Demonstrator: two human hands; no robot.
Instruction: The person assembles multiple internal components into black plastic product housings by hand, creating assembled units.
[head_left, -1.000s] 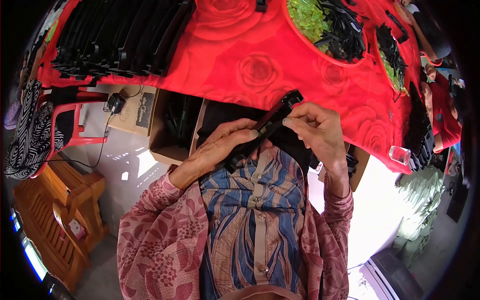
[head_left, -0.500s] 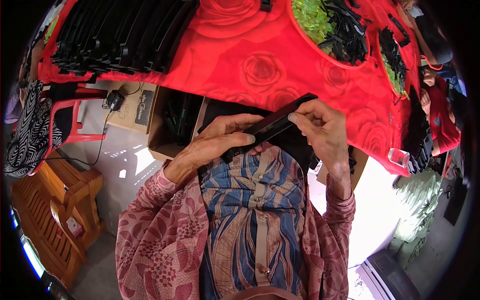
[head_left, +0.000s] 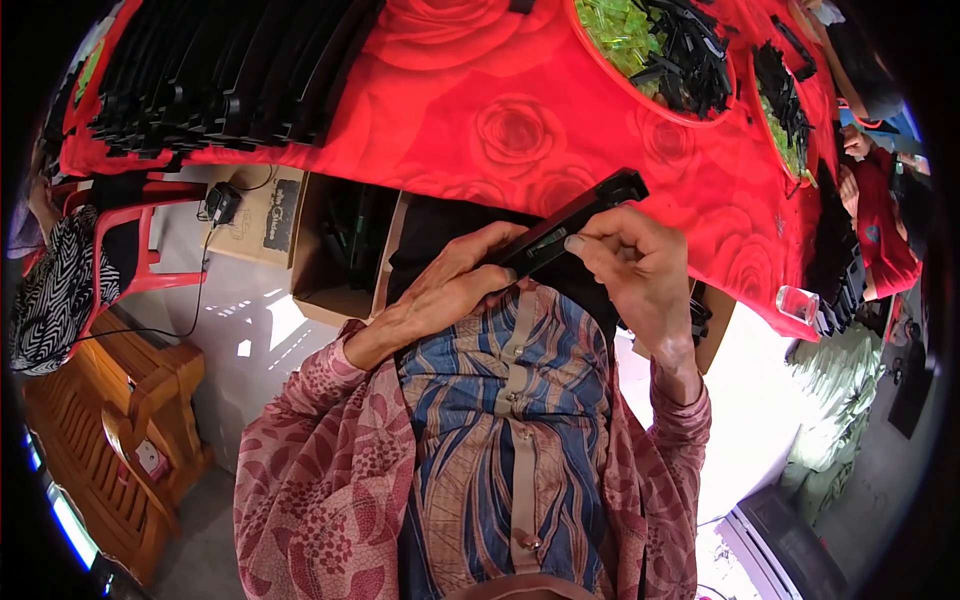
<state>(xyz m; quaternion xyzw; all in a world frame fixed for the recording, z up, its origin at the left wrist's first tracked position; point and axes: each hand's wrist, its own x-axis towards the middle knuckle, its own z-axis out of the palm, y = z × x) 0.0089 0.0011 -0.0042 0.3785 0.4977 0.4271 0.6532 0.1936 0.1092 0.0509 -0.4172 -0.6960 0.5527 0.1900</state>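
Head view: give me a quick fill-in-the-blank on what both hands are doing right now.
1. Both hands grip one long ____ bar over the lap.
2. The right hand holds the bar's upper part; the ____ hand holds its lower end.
3. The table wears a ____ rose-patterned cloth.
4. The red bowl holds black parts and ____ pieces.

Missing words: black; left; red; green

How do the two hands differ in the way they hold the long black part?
The left hand lies flat along the long black part's lower end, fingers extended; the right hand curls over its middle, fingertips pinching. The left comes in from lower left, the right from below right. Both touch the part.
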